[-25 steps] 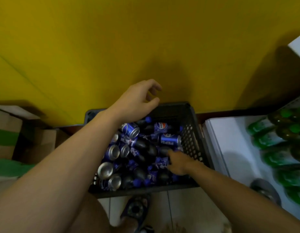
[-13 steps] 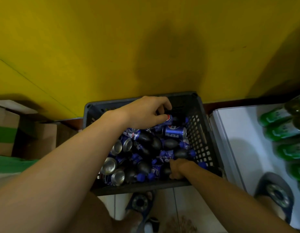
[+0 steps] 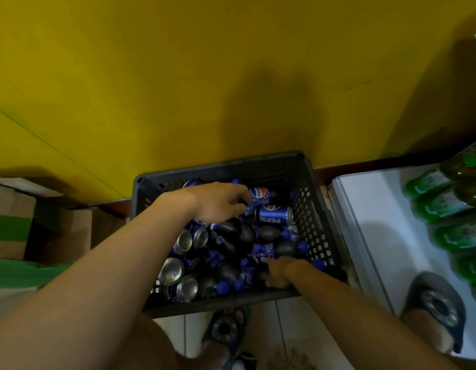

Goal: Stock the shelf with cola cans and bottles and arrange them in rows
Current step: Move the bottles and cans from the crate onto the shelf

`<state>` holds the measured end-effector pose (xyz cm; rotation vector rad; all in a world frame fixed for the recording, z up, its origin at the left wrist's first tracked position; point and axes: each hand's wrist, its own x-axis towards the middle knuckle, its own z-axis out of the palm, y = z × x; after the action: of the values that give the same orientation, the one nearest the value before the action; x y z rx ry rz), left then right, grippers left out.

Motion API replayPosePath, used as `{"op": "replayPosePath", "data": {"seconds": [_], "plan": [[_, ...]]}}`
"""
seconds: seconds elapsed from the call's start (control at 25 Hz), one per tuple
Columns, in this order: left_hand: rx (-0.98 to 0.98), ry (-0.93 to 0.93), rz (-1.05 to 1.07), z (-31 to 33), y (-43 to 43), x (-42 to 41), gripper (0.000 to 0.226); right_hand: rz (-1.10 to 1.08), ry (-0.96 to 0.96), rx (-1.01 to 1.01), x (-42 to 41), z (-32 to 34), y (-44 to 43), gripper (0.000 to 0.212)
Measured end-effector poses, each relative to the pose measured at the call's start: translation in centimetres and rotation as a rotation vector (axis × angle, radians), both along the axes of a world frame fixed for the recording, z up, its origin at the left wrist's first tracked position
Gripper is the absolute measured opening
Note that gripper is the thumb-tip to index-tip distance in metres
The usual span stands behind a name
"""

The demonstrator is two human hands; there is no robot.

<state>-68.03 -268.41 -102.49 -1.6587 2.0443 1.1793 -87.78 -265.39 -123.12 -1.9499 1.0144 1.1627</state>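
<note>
A black plastic crate (image 3: 315, 209) on the floor holds several blue cola cans and dark cola bottles with blue caps, all lying jumbled. My left hand (image 3: 218, 201) reaches into the crate's far side. Its fingers and thumb curl around the end of a blue cola can (image 3: 259, 194). Another cola can (image 3: 273, 214) lies just right of it. My right hand (image 3: 278, 271) is low in the near right corner, with its fingers pushed down among the cola bottles (image 3: 269, 233) and hidden there.
A yellow wall rises right behind the crate. A white shelf board (image 3: 378, 222) lies to the right with green bottles (image 3: 445, 206) in a row on it. Cardboard boxes (image 3: 15, 222) stand at left. My sandalled feet (image 3: 226, 329) are below the crate and on the shelf board.
My left hand came down from above the crate's far rim into the crate and closed on a can at the back. My right hand stayed low among the bottles.
</note>
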Motion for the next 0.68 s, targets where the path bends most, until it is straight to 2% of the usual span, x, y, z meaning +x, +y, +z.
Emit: {"op": "replayPosePath", "data": {"seconds": [0.08,0.2,0.28,0.36,0.48,0.6,0.68], "plan": [[-0.013,0.003,-0.024,-1.1,-0.1,-0.1,0.037,0.008,-0.055,0.013,-0.6,0.4,-0.8,0.072],[0.072,-0.058,-0.097,-2.3,-0.1,0.0,0.042,-0.042,-0.213,-0.025,0.1,4.6,-3.2,0.040],[0.145,-0.096,-0.082,-2.7,-0.1,0.3,0.058,-0.043,-0.307,-0.144,0.8,9.2,-5.8,0.032],[0.140,-0.068,-0.014,-3.1,-0.2,0.6,0.078,-0.128,-0.457,-0.243,0.4,13.9,-8.6,0.036],[0.064,0.153,0.083,-2.6,-0.4,0.0,0.096,-0.389,-0.742,-0.190,-1.8,19.5,-10.8,0.040],[-0.173,0.333,0.224,-1.9,-1.0,-0.4,0.072,-0.726,-1.060,-0.067,-2.7,20.9,-10.4,0.041],[-0.243,0.333,0.329,-1.8,-1.4,-0.1,0.056,-1.114,-1.187,0.093,-2.0,19.1,-9.9,0.046]]}}
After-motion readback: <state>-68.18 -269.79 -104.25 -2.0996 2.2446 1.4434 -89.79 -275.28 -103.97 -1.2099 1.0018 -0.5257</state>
